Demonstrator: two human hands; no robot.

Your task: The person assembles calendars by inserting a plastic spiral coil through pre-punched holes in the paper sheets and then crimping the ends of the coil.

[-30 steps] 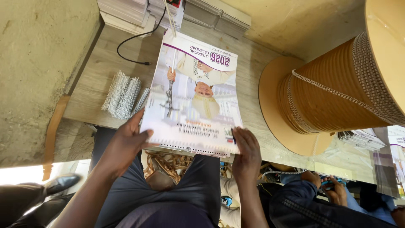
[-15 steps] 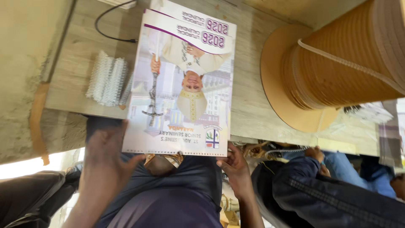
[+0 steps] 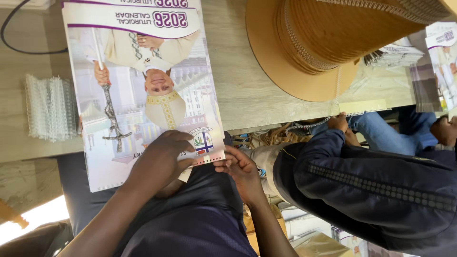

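A large printed wall calendar [image 3: 143, 81], with a purple band and a robed figure on its cover, lies upside down to me on the wooden table [image 3: 247, 90], its near edge hanging over my lap. My left hand [image 3: 159, 159] rests flat on the calendar's near edge. My right hand [image 3: 238, 169] pinches the near right corner, where a punched strip shows. Both hands grip the calendar.
A bundle of white wire binding coils [image 3: 50, 107] lies left of the calendar. A big brown spool of binding wire [image 3: 328, 43] stands at the right. A co-worker in a dark jacket [image 3: 371, 181] sits to my right, a hand [image 3: 340, 123] on wire. More calendars [image 3: 442, 52] lie far right.
The calendar has slid toward me and now fills more of the view. My left hand moved from the left edge onto the near edge, close to my right hand.
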